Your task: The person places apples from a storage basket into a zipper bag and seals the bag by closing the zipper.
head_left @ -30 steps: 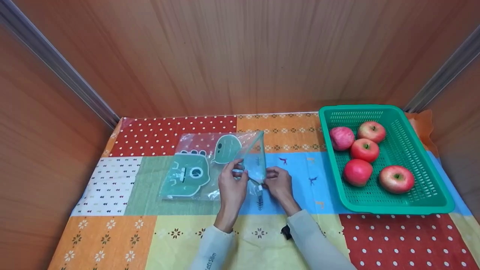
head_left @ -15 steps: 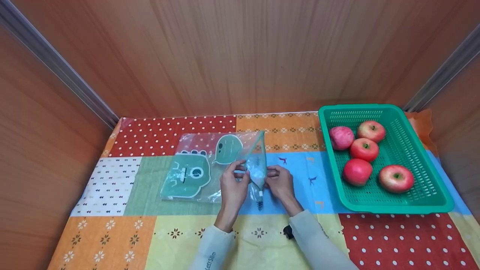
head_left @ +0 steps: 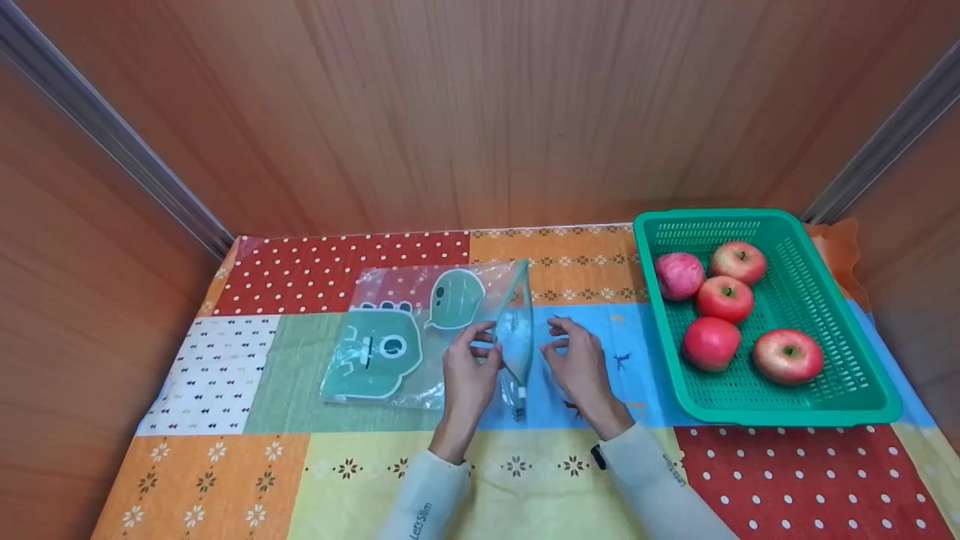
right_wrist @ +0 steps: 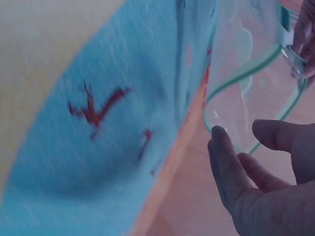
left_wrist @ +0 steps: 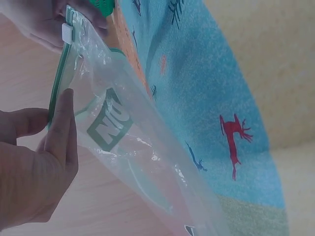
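A clear plastic slider zip bag (head_left: 420, 382), printed with green cartoon creatures, lies on the cloth in the head view. Its green-edged mouth (head_left: 530, 315) faces right and gapes. The white slider (left_wrist: 67, 33) sits near one end of that edge. My left hand (head_left: 470, 371) pinches the near lip of the mouth between thumb and fingers; the left wrist view shows this grip on the green strip (left_wrist: 60, 73). My right hand (head_left: 581, 367) is off the bag, just right of the mouth, thumb and fingers apart with nothing between them. In the right wrist view its fingertips (right_wrist: 219, 132) overlap the green rim.
To the right stands a green plastic basket (head_left: 832, 409) with several red apples (head_left: 787, 357) in it. A patchwork-print cloth (head_left: 375, 480) covers the table. Wooden panels (head_left: 480, 112) wall in the back and both sides.
My right hand has let go of the bag's edge and drawn away to the right. The bag's mouth first spread wider, then narrowed slightly. My left hand keeps its pinch almost in place.
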Available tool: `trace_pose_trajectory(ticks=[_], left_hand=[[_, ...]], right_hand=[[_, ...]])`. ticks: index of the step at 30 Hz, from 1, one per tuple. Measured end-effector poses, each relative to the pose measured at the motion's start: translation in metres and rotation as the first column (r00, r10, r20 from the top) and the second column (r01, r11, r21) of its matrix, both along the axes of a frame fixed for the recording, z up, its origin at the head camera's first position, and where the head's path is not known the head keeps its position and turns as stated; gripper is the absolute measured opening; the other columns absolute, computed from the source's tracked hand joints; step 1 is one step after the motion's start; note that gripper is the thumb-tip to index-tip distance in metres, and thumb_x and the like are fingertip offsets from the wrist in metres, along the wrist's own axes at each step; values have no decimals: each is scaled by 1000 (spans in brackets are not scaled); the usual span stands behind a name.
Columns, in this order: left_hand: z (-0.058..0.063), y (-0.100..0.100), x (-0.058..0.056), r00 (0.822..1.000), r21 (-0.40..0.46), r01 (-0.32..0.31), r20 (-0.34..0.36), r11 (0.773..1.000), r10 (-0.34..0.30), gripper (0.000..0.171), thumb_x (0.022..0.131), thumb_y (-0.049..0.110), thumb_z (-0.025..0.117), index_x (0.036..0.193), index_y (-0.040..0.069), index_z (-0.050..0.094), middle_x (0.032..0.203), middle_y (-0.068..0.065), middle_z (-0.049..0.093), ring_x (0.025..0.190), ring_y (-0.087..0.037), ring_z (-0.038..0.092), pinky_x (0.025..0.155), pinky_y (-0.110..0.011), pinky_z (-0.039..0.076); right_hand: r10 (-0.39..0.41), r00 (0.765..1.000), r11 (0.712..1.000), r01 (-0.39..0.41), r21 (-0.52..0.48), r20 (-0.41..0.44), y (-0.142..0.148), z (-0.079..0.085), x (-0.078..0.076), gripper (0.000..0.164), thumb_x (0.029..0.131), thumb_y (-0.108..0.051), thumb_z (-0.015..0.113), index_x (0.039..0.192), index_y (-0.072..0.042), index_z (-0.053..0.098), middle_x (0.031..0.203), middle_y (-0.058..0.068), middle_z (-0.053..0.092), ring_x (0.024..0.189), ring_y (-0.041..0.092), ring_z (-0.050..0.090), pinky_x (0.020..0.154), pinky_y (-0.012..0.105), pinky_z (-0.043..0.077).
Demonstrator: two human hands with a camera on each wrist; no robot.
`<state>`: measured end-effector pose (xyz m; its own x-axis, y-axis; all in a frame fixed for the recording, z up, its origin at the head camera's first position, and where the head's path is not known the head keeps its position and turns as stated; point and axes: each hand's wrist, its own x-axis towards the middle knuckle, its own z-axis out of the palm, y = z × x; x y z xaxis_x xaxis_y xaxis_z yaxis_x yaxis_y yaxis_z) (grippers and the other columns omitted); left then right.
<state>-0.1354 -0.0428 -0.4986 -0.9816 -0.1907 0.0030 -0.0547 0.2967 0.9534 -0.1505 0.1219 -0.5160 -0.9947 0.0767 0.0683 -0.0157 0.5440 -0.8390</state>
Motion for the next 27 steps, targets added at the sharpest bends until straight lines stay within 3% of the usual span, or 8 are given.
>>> trace_pose_trajectory(ticks=[7, 11, 16, 21, 27], left_hand=[[-1, -2, 1, 1000, 15, 11, -18, 1000, -11, 31, 96, -5, 71, 126, 2, 72, 106, -13, 69, 88, -24, 72, 73, -33, 66], [-3, -3, 0, 999, 13, 14, -34, 1000, -13, 31, 96, -6, 71, 126, 0, 71, 105, -14, 69, 86, -24, 72, 71, -32, 65], [-3, -3, 1, 999, 7, 17, -32, 1000, -16, 31, 96, -5, 70, 126, 0, 71, 105, -13, 68, 87, -23, 72, 71, -32, 65], [-4, -3, 1, 999, 7, 18, -35, 1000, -17, 31, 96, -5, 70, 126, 1, 72, 105, -13, 69, 85, -23, 72, 70, -32, 65], [-6, -3, 1, 999, 13, 21, -45, 1000, -20, 30, 96, -5, 70, 125, 1, 72, 105, -14, 68, 84, -22, 71, 69, -31, 65]], right_hand=[[72, 989, 972, -41, 229, -131, 12, 16, 11, 42, 93, 0, 78, 134, 4, 67, 129, 23, 68, 119, 41, 67, 99, 55, 58], [130, 973, 934, -56, 354, -191, 20, 21, 18, 45, 91, 0, 80, 134, 3, 67, 131, 23, 66, 122, 42, 65, 102, 57, 56], [164, 969, 866, -51, 498, -186, 30, 29, 26, 53, 89, -9, 85, 137, 0, 66, 140, 24, 62, 125, 44, 62, 102, 61, 55], [194, 958, 814, -37, 580, -211, 42, 35, 33, 57, 86, -9, 88, 137, 2, 65, 143, 24, 60, 130, 44, 58, 108, 63, 50], [231, 943, 786, -35, 617, -241, 58, 43, 35, 52, 88, -4, 84, 135, 3, 66, 143, 25, 60, 132, 45, 56, 112, 62, 46]])
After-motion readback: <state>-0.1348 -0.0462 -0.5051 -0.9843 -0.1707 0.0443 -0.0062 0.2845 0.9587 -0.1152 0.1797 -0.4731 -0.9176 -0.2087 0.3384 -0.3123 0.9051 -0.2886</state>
